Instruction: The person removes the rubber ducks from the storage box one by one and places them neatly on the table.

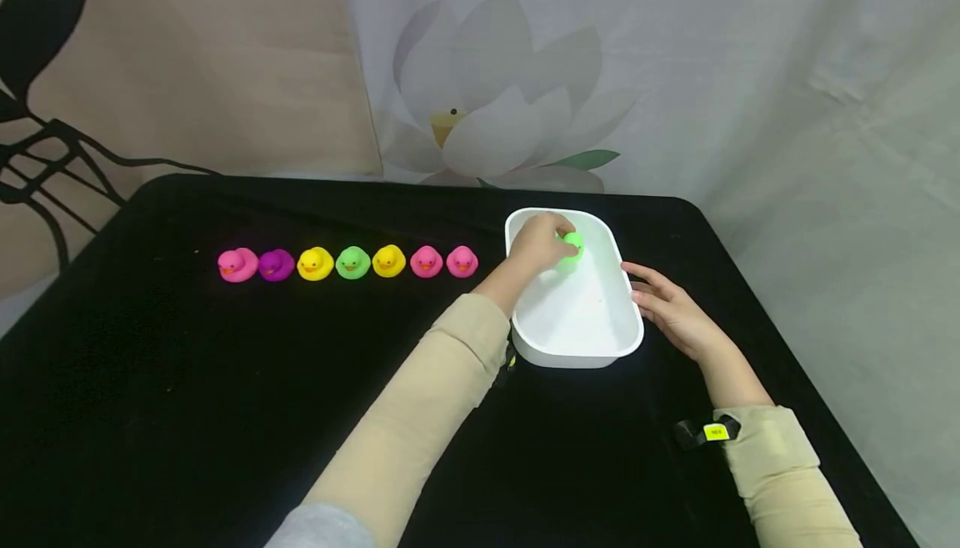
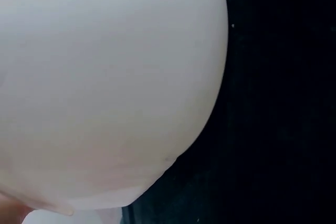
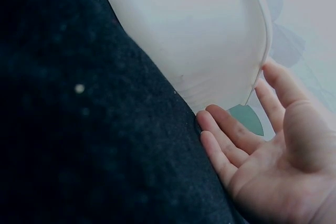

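Inside the white plastic basin (image 1: 577,323), near its far end, my left hand (image 1: 538,243) pinches a green rubber duck (image 1: 573,241) between thumb and fingers, which partly cover it. The basin's outer wall (image 2: 105,87) fills most of the left wrist view, with only a sliver of hand at the lower left corner. My right hand (image 1: 675,314) is at the basin's right side, fingers extended and relaxed, tips against the rim and wall. The right wrist view has that palm turned up, with fingertips (image 3: 207,116) beside the basin's wall (image 3: 210,51).
Left of the basin, several rubber ducks stand in a row across the black-covered table (image 1: 225,414): pink, purple (image 1: 276,265), yellow (image 1: 315,264), green (image 1: 352,263), yellow, then two pink (image 1: 462,262). A curtain with a flower print (image 1: 510,89) hangs behind the table.
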A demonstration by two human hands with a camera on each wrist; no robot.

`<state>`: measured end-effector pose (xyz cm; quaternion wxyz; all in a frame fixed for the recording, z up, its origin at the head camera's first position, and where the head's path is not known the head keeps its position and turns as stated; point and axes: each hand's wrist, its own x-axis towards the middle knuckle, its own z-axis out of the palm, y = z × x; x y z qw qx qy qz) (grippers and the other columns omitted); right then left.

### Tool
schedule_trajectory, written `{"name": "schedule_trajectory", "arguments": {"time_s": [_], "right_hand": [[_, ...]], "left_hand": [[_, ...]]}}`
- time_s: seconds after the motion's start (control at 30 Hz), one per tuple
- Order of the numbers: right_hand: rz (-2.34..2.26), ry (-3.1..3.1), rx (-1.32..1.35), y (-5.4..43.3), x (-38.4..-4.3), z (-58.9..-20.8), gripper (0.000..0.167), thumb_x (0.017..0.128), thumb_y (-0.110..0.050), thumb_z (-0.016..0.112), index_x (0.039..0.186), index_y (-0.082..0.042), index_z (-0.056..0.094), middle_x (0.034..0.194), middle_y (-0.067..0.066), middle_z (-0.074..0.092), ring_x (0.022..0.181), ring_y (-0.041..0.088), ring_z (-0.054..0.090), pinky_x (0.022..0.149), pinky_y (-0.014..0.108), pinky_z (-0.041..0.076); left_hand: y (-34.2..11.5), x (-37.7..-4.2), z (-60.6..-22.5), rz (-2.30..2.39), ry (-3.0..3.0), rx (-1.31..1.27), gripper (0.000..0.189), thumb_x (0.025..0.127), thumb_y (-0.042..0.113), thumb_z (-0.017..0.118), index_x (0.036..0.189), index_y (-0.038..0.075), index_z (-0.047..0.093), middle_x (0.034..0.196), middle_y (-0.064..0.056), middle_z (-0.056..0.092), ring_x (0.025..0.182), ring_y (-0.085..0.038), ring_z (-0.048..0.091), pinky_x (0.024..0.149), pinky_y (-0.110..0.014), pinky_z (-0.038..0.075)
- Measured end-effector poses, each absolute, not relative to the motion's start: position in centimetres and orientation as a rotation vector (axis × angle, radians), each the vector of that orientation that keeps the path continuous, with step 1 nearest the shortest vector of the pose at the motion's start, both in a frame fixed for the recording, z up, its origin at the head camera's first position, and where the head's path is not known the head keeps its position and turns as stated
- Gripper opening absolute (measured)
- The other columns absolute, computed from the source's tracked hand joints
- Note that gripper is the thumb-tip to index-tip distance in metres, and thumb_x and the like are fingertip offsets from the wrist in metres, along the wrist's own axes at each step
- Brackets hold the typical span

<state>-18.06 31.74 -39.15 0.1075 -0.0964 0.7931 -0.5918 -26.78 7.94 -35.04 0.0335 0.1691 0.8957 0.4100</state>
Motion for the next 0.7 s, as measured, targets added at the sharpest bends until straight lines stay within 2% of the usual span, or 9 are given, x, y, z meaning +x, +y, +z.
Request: {"name": "schedule_trajectory", "arguments": {"time_s": [0.07,0.3,0.53,0.7], "right_hand": [[-1.741,2.336,-0.279,31.8,-18.1,-39.2,0.053,0.099,-0.021,0.053,0.147,-0.010,0.033,0.141,0.026,0.039,0.113,0.011,0.055,0.090,0.021,0.044],[-1.748,2.320,-0.277,31.7,-18.1,-39.2,0.054,0.100,-0.020,0.052,0.148,-0.009,0.032,0.141,0.027,0.037,0.112,0.011,0.055,0.090,0.020,0.044],[-1.771,2.307,-0.290,31.7,-18.2,-39.2,0.052,0.100,-0.020,0.052,0.148,-0.009,0.033,0.141,0.027,0.037,0.112,0.009,0.056,0.090,0.021,0.045],[-1.774,2.302,-0.292,31.7,-18.4,-39.2,0.053,0.100,-0.019,0.052,0.148,-0.009,0.033,0.141,0.027,0.037,0.112,0.010,0.056,0.091,0.022,0.045]], "left_hand": [[7.7,-26.6,-34.7,1.298,2.748,0.548,0.033,0.085,0.018,0.074,0.116,0.009,0.069,0.109,-0.003,0.065,0.100,-0.015,0.056,0.086,-0.025,0.045],[6.6,-25.7,-33.2,1.476,2.691,0.654,0.031,0.084,0.016,0.074,0.114,0.007,0.070,0.104,-0.002,0.064,0.085,-0.015,0.053,0.068,-0.021,0.046],[5.1,-24.4,-31.4,1.633,2.645,0.748,0.027,0.083,0.014,0.072,0.110,0.007,0.071,0.099,0.001,0.064,0.093,-0.019,0.052,0.069,-0.025,0.045],[3.8,-23.5,-30.4,1.758,2.616,0.832,0.025,0.082,0.009,0.072,0.106,0.005,0.072,0.098,-0.001,0.065,0.093,-0.021,0.053,0.069,-0.025,0.048]]}}
